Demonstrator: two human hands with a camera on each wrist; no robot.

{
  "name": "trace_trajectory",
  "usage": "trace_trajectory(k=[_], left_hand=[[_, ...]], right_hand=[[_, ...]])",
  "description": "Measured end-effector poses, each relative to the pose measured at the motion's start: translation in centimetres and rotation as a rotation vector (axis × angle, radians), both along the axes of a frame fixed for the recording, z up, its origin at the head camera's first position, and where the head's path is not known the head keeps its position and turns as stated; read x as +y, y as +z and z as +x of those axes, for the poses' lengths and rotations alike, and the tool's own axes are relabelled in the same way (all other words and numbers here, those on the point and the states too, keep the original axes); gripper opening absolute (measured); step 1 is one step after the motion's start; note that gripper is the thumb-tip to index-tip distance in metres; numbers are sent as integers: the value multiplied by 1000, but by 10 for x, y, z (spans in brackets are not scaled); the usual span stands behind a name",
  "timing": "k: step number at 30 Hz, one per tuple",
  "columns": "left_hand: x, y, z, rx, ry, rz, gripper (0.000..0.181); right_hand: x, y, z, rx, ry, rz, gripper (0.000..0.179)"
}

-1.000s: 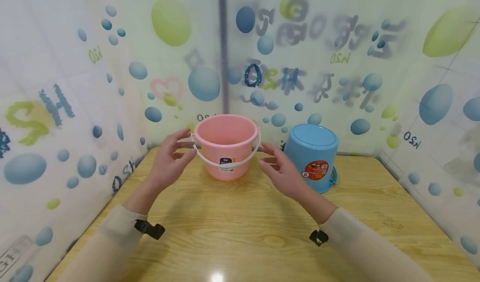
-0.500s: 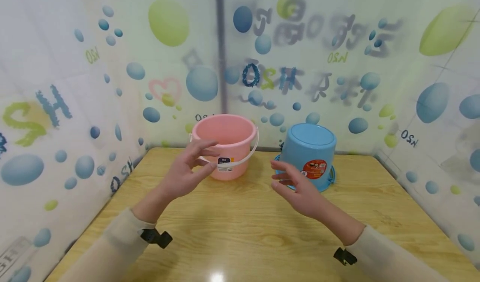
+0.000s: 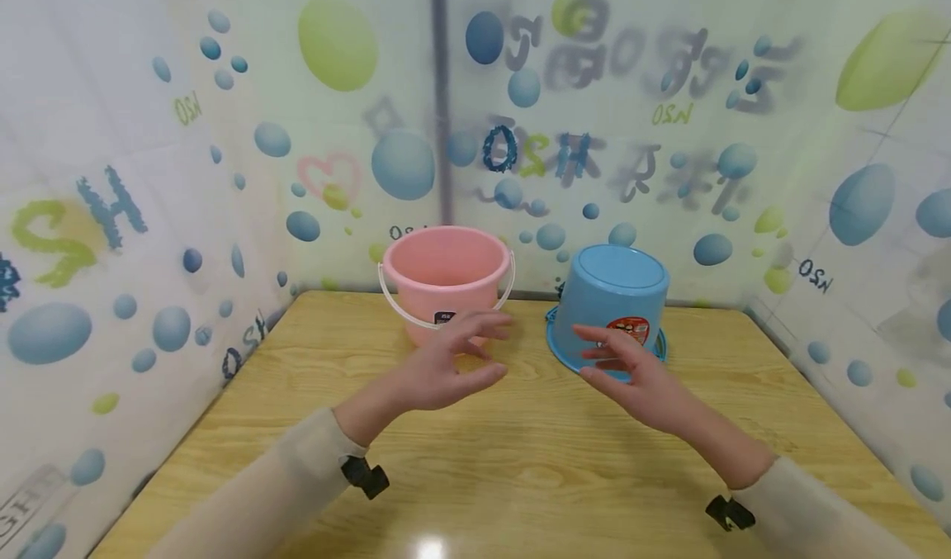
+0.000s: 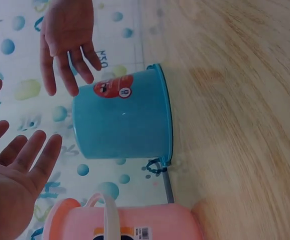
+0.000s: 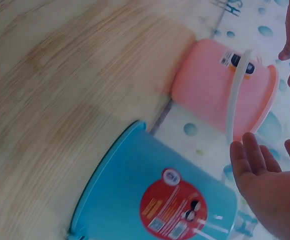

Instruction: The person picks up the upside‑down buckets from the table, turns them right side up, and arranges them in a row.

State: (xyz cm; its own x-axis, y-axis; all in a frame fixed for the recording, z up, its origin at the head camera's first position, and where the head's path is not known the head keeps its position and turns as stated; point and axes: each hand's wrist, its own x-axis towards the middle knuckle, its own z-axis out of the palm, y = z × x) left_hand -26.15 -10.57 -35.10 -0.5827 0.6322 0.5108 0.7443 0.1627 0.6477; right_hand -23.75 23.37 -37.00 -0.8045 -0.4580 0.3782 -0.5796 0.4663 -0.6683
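Observation:
A pink bucket (image 3: 446, 262) stands upright at the back of the table, its white handle (image 3: 401, 307) hanging down in front. To its right a blue bucket (image 3: 594, 319) sits upside down on its rim, a red label (image 3: 630, 328) on its side. My left hand (image 3: 446, 365) hovers in front of the pink bucket, fingers extended toward the right and holding nothing. In front of the blue bucket, my right hand (image 3: 642, 381) is raised with its fingers spread and partly covers the label. Both wrist views show the hands apart from the buckets.
The wooden table (image 3: 535, 468) reaches back to a curtain (image 3: 639, 39) printed with blue and green dots. Similar patterned sheets stand along the left and right sides. A black camera strap (image 3: 364, 476) is round the left sleeve.
Both hands have moved to the right and nearer to me, from beside the pink bucket. My left hand now crosses its front, my right hand the blue bucket's. The buckets have stayed put.

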Motion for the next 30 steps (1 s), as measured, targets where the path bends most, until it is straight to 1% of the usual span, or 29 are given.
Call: trace_trajectory(k=[3,5,8,11,15,19,22,26,30], left_hand=[[14,-5,-3,-32,-46,-4,60],[22,-9,-8,-52,-62,-19,60],[34,-14,-14,-63,-59,-77,62],[44,-19,-24,-77,-44,-140,65],[55,-26,-39,-124,-21,-199,68],[65,-33,-56,-174,3,-244,74],[71,-38,-70,-203,10,-273,79],[78,-45,-88,-232,20,-299,85],[85,-53,-107,-256,56,-316,91]], right_hand=[[14,-3,-1,5,-12,18,56],[24,-4,-1,1,-22,32,55],[42,-7,-1,-12,-53,53,54],[61,-11,-3,-47,-110,74,55],[83,-18,-11,-116,-168,76,65],[101,-26,-21,-153,-174,79,79],[111,-29,-28,-184,-178,111,90],[118,-32,-37,-238,-185,166,104],[120,-35,-43,-276,-204,235,115]])
